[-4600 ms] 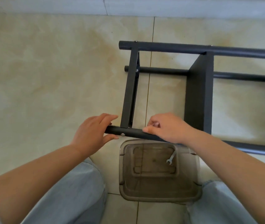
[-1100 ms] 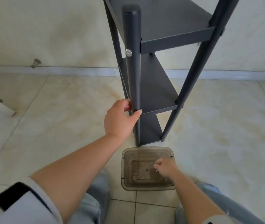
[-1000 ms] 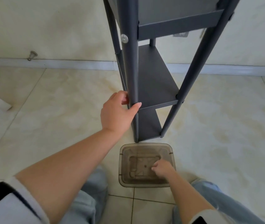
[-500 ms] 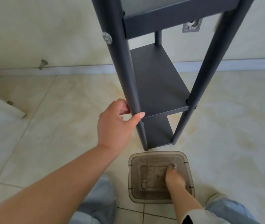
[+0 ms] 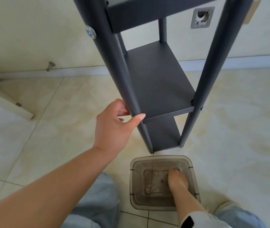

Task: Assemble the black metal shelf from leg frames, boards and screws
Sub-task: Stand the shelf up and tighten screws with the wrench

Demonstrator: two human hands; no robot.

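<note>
the black metal shelf (image 5: 159,79) stands upright on the tiled floor (image 5: 48,129), close to the wall's skirting edge, its boards already fixed between the leg frames; a silver screw head (image 5: 90,31) shows high on the near left leg (image 5: 114,63). it seems stood up for a check or for the last fastenings, so the assembly looks nearly done. the floor lies open to the left and right of the legs, while the space toward the person is tight: the clear plastic bin (image 5: 163,182) sits just beside the near left leg's foot, between the knees. the left hand (image 5: 114,127) grasps the near left leg just above the middle board, thumb across the front, probably to keep the tall, narrow frame from tipping. the right hand (image 5: 177,180) reaches down inside the bin toward its far right corner, likely after a tool or screw; whether its fingers have closed on anything i cannot tell.
</note>
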